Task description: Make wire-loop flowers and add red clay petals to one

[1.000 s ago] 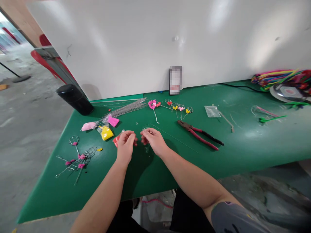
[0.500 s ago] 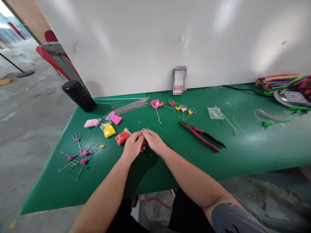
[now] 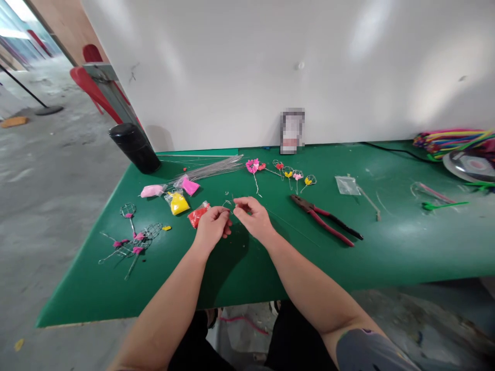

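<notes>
Both my hands are close together over the green table, in the middle of the head view. My left hand (image 3: 212, 226) is closed, with thumb and forefinger pinched on a thin, bent silver wire (image 3: 227, 202) that shows just past the fingertips. Slightly apart from it, my right hand (image 3: 255, 219) has its thumb and fingers curled at the same wire; its exact grip is too small to see clearly. A bag of red clay-like material (image 3: 196, 215) lies right beside my left hand. On the right lie pliers with red and black handles (image 3: 325, 219).
Small wire rackets with pink pieces (image 3: 137, 237) lie at left. Bags of yellow (image 3: 178, 203) and pink material (image 3: 189, 185) sit near a wire bundle (image 3: 212, 169). Behind are coloured wire pieces (image 3: 297, 176), a propped phone (image 3: 292, 131) and a black cylinder (image 3: 135, 148).
My hands, pressed together before, have come a little apart; my right hand has moved right and its fingers have lifted. The whole view has shifted slightly.
</notes>
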`<control>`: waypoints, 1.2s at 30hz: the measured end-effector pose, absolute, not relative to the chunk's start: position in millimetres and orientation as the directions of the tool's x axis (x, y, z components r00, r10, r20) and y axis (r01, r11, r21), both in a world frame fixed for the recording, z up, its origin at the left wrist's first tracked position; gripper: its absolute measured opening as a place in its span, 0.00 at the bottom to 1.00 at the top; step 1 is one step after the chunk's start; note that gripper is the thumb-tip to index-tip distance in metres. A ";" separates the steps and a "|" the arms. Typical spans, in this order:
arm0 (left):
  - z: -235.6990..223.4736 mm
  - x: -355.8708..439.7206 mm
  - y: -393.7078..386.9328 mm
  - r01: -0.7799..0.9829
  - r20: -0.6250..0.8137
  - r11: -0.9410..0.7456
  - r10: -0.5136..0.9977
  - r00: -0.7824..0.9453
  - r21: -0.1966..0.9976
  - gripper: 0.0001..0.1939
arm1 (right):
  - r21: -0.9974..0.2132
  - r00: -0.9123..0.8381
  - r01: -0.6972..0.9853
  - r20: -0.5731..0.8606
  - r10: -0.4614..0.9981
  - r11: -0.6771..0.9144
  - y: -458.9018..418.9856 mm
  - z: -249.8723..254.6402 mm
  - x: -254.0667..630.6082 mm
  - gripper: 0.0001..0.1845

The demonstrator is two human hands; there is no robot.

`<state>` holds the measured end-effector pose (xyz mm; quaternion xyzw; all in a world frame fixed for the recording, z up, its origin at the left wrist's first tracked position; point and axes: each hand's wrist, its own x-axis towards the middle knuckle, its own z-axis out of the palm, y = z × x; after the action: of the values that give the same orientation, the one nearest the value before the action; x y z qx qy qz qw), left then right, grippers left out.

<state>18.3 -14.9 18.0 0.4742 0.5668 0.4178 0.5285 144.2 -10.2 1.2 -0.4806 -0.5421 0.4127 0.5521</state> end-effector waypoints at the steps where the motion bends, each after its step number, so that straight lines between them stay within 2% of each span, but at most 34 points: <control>1: 18.1 19.0 -15.7 0.121 -0.190 0.186 0.982 0.023 0.975 0.07 | -0.967 0.063 0.114 0.236 0.970 0.228 -10.5 2.1 144.5 0.05; 3: 17.9 20.3 -17.1 0.157 -0.180 0.170 0.982 0.055 0.973 0.08 | -0.958 0.055 0.158 0.251 0.966 0.240 -10.6 3.2 144.8 0.02; 5: 17.1 20.9 -18.0 0.175 -0.191 0.175 0.979 0.077 0.969 0.08 | -0.977 0.063 0.119 0.184 0.981 0.176 -9.5 2.7 145.0 0.01; 8: 16.2 20.5 -18.4 0.209 -0.182 0.155 0.976 0.117 0.966 0.06 | -0.999 0.045 0.014 0.038 0.998 0.038 -6.7 -0.3 145.1 0.04; 11: 16.8 19.1 -18.5 0.251 -0.123 0.078 0.978 0.169 0.965 0.06 | -0.998 0.047 -0.054 -0.039 0.998 -0.036 -4.7 -1.8 145.3 0.10; 16: 18.4 18.4 -18.3 0.285 -0.069 0.004 0.974 0.218 0.959 0.08 | -0.971 -0.120 -0.151 -0.169 0.978 -0.187 -4.5 1.8 146.5 0.12; 23: 19.1 22.6 -19.2 0.252 -0.167 0.134 0.979 0.118 0.958 0.06 | -0.986 -0.109 -0.058 -0.148 0.983 -0.155 -5.8 -0.2 147.0 0.09; 29: 18.7 19.6 -15.3 0.187 -0.267 0.245 0.958 0.108 0.951 0.08 | -0.984 -0.131 0.145 -0.120 0.984 -0.101 -11.6 4.0 145.8 0.10; 33: 18.6 16.2 -13.2 0.305 -0.207 0.175 0.975 0.078 0.936 0.08 | -0.969 -0.146 0.236 -0.111 0.983 -0.074 -12.5 4.1 147.0 0.11; 36: 19.8 14.5 -12.9 0.452 -0.066 0.042 0.997 0.038 0.891 0.09 | -0.972 -0.167 0.234 -0.020 0.986 0.020 -11.1 0.9 149.5 0.09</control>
<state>14.5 -12.9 19.8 0.6009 0.6027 0.3433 0.3973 149.5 -11.1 0.9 -0.5119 -0.5959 0.4776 0.3933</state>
